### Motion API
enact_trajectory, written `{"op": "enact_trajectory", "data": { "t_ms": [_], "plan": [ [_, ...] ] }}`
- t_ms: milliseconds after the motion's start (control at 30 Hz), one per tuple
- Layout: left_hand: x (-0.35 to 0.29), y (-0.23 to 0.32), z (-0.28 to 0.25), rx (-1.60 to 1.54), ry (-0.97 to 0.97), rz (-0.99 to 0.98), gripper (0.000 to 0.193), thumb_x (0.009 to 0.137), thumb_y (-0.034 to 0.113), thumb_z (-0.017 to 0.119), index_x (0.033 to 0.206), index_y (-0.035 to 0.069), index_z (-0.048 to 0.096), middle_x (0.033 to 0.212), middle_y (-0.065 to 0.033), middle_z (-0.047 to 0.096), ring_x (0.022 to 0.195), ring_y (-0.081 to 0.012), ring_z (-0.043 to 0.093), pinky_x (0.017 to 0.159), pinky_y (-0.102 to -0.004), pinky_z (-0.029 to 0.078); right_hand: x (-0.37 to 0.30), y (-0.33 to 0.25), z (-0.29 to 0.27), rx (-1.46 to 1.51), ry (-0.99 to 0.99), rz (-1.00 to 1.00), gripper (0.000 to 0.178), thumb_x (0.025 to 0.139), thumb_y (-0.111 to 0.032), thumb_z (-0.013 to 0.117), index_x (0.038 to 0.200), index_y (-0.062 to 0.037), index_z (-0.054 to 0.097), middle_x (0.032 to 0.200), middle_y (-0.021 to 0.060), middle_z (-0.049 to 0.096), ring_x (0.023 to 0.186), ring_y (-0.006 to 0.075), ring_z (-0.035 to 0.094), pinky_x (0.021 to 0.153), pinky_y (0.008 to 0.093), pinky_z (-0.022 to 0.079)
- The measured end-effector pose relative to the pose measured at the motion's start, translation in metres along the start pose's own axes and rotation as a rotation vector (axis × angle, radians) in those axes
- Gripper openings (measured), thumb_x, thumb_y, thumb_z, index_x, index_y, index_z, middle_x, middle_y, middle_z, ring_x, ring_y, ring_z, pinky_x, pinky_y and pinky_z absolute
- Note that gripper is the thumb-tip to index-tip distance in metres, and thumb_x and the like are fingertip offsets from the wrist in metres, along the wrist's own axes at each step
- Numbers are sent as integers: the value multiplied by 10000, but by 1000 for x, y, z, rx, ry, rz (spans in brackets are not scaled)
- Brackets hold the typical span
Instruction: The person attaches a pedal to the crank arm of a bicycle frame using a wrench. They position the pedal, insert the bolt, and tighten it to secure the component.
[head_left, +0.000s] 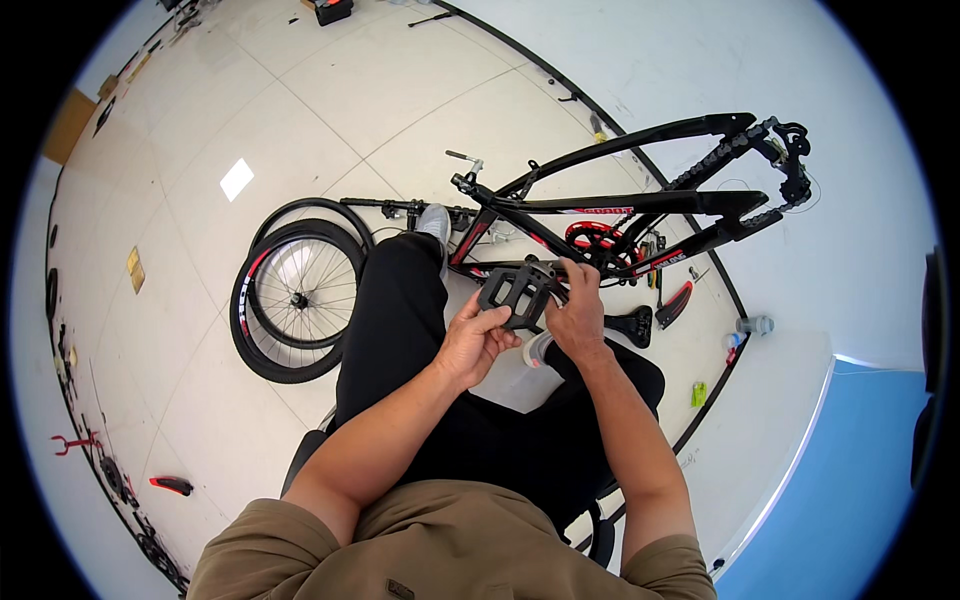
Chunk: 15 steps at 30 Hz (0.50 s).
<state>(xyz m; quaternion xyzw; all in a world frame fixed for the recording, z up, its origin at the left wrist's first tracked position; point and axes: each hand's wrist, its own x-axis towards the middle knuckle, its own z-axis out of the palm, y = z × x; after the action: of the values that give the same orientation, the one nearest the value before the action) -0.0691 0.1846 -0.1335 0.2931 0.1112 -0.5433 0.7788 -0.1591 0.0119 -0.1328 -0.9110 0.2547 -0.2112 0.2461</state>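
A black bicycle pedal [517, 293] with a toothed, open cage is between my hands, in front of the bike frame. My left hand [473, 342] grips its near left edge, thumb on top. At the pedal's right side, my right hand [578, 312] has its fingers bent round a dark part that they mostly hide; I cannot tell whether this is the pedal's axle end or a crank arm. Just beyond the right hand lie the red and black chainring [597, 243] and the black frame [560, 207], whose rear end, with chain and derailleur [795, 175], points right.
Left of my legs, a wheel [300, 300] lies on the tiled floor beside a loose tyre [300, 208]. A black saddle [630, 326] and a red and black fender piece [675, 305] are at the right. Another fender piece [171, 485] lies far left. A wall runs behind the frame.
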Motion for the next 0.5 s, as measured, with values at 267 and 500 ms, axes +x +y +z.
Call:
{"op": "enact_trajectory", "data": {
  "t_ms": [267,500],
  "plan": [
    [2,2,1,29,65,11,330,908,42,620,1223,102,545,857,-42,630,598,-147,599,716,-372,569,17,6,0,-104,-435,111,391,880,-181,604,1240,-32,572,1086,206,666,1001,404,644,858,480,513],
    [2,2,4,30,54,9,330,902,46,619,1215,102,532,832,-41,616,588,-148,585,702,-366,564,4,8,0,-19,-257,5,327,932,-199,573,1212,-31,566,1090,197,666,986,407,644,849,486,507]
  ]
}}
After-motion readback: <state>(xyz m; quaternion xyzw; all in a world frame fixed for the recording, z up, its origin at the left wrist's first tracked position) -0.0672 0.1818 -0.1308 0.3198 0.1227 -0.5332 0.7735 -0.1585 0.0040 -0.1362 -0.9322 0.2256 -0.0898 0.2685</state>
